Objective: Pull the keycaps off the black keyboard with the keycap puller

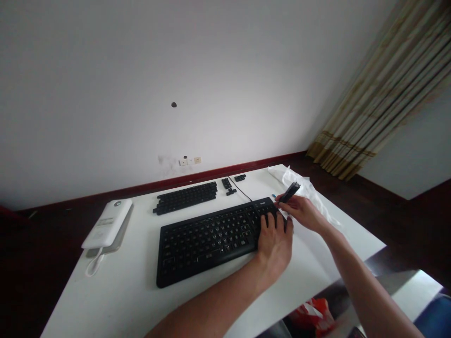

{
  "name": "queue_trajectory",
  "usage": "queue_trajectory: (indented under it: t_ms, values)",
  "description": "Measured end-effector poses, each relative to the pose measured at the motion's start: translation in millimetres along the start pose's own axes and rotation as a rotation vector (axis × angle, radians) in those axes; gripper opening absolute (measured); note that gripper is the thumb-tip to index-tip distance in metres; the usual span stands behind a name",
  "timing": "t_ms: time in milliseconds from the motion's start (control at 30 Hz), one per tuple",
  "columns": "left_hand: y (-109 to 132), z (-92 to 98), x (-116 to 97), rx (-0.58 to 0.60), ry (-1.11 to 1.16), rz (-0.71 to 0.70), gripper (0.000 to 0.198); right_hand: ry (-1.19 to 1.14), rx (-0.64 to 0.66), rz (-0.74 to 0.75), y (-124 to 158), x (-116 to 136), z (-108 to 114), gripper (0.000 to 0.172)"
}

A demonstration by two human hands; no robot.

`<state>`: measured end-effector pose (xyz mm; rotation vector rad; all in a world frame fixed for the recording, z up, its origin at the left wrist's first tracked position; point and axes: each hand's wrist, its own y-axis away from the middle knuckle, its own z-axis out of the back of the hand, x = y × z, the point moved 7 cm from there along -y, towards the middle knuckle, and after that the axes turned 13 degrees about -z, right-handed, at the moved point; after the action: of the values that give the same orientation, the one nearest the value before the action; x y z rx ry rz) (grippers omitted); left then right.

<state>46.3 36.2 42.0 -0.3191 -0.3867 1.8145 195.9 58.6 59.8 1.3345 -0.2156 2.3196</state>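
A black computer keyboard [207,246] lies on the white table [116,291], and its right end is under my left hand [275,241]. The fingers of that hand are spread over the keys. My right hand [299,210] is just past the keyboard's far right corner, gripping a small black tool [289,192]. The tool's exact kind is hard to tell. A long block of black keys [185,197] and a few small key clusters [227,183] sit beyond the keyboard. A thin black cable [239,189] runs from the keyboard's far edge towards the back.
A crumpled white plastic sheet [303,190] lies under and beyond my right hand at the table's far right corner. A white power bank [107,223] with a white cable sits at the left. A red bag [313,317] lies below the table's near edge.
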Motion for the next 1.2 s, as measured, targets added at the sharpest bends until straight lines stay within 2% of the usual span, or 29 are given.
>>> queue_trajectory:
  t_ms: [133, 233, 367, 467, 633, 833, 967, 1200]
  values:
    - [0, 1.4, 2, 0.000, 0.016, -0.002, 0.056, 0.092, 0.127, 0.088, 2, 18, -3, 0.021]
    - [0, 4.7, 4, -0.002, 0.023, -0.003, 0.056, 0.116, 0.173, 0.127, 1, 26, -3, 0.022]
    - [1, 7.8, 5, -0.004, 0.036, -0.011, 0.055, 0.053, 0.195, 0.065, -1, 16, -2, 0.035]
    - [1, 10.4, 5, 0.004, 0.058, -0.013, 0.055, -0.057, 0.155, 0.010, 0, 1, 1, 0.044]
    - [1, 16.6, 5, 0.012, 0.079, -0.027, 0.060, -0.128, 0.087, 0.016, 4, -14, 3, 0.049]
    - [1, 16.2, 6, -0.008, 0.080, -0.017, 0.055, 0.007, 0.195, 0.104, 5, 10, 0, 0.039]
    - [1, 14.8, 6, 0.007, 0.074, -0.018, 0.056, 0.096, 0.207, 0.137, 2, 28, 3, 0.034]
    - [1, 15.1, 6, 0.017, 0.029, -0.037, 0.056, 0.062, 0.308, 0.063, 6, 14, 4, 0.051]
